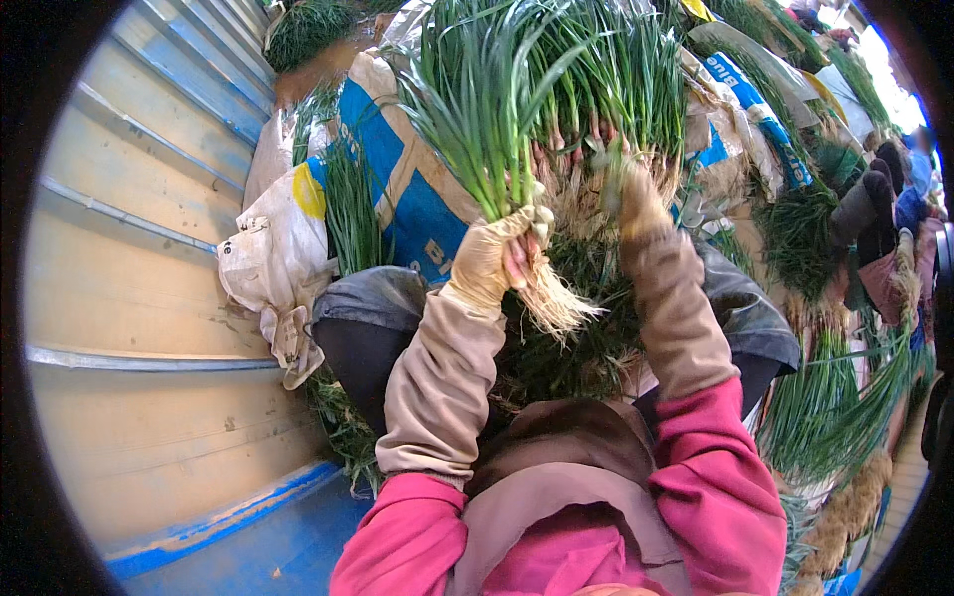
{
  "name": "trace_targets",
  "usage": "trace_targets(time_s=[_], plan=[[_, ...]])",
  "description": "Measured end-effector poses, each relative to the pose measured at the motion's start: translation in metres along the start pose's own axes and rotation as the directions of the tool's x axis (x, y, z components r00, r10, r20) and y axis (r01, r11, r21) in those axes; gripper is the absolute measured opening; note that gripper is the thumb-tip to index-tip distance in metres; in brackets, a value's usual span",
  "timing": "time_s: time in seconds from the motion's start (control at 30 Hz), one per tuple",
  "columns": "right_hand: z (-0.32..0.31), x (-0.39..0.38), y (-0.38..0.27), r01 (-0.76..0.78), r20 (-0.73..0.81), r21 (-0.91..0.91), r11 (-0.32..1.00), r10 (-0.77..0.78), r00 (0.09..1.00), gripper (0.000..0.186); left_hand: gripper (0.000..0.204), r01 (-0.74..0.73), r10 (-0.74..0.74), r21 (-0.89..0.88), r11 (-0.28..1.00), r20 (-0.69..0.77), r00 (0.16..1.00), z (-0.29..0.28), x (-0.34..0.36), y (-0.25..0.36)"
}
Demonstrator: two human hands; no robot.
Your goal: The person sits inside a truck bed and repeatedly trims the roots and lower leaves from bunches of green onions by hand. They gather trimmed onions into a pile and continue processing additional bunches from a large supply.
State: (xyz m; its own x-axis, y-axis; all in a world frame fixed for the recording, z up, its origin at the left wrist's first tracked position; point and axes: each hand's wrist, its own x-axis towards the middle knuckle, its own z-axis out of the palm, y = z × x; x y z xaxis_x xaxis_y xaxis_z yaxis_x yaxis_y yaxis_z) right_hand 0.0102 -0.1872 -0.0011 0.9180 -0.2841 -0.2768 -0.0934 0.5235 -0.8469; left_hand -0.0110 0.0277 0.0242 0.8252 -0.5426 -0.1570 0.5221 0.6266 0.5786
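Note:
My left hand [494,256], in a worn tan glove, is closed around a bunch of green onions [477,109]. The long green leaves point up and the pale roots [553,303] hang below my fist. My right hand [636,199], also gloved, reaches into a larger pile of green onions [616,89] ahead of me, with its fingers buried among the reddish stems. Whether it grips any stalks I cannot tell. Both forearms wear tan sleeve covers over pink sleeves.
Printed blue and white sacks [397,179] lie under the pile. A beige and blue metal wall [139,278] stands on the left. More bundled green onions [835,397] lie on the right, where another person [884,219] sits at the far right edge.

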Motion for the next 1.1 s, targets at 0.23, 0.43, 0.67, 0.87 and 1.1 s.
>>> trace_targets(time_s=[0.23, 0.43, 0.67, 0.87, 1.1], plan=[[0.014, -0.043, -0.002, 0.321, 0.346, -0.934, -0.153, -0.18, 0.921, 0.035, 0.019, -0.15, 0.149, -0.016, 0.989, -0.079, 0.986, -0.019, 0.02, -0.001], [0.088, 0.032, 0.014, 0.071, 0.081, -0.996, -0.058, -0.212, 0.974, 0.042, 0.008, -0.157, 0.185, 0.156, 0.975, -0.187, 0.965, -0.019, 0.03, -0.004], [0.038, 0.047, -0.001, 0.295, 0.223, -0.834, 0.466, -0.203, 0.953, 0.029, 0.007, -0.161, 0.169, 0.051, 0.986, -0.247, 0.954, -0.014, 0.037, -0.011], [-0.035, 0.04, -0.038, 0.395, 0.211, -0.669, 0.629, -0.349, 0.913, 0.02, 0.004, -0.125, 0.138, 0.082, 0.989, -0.177, 0.974, -0.015, 0.042, -0.022], [-0.009, -0.031, 0.018, 0.434, 0.186, -0.802, 0.41, -0.519, 0.834, 0.014, 0.005, -0.065, 0.094, 0.143, 0.988, -0.213, 0.973, -0.006, 0.041, -0.042]])
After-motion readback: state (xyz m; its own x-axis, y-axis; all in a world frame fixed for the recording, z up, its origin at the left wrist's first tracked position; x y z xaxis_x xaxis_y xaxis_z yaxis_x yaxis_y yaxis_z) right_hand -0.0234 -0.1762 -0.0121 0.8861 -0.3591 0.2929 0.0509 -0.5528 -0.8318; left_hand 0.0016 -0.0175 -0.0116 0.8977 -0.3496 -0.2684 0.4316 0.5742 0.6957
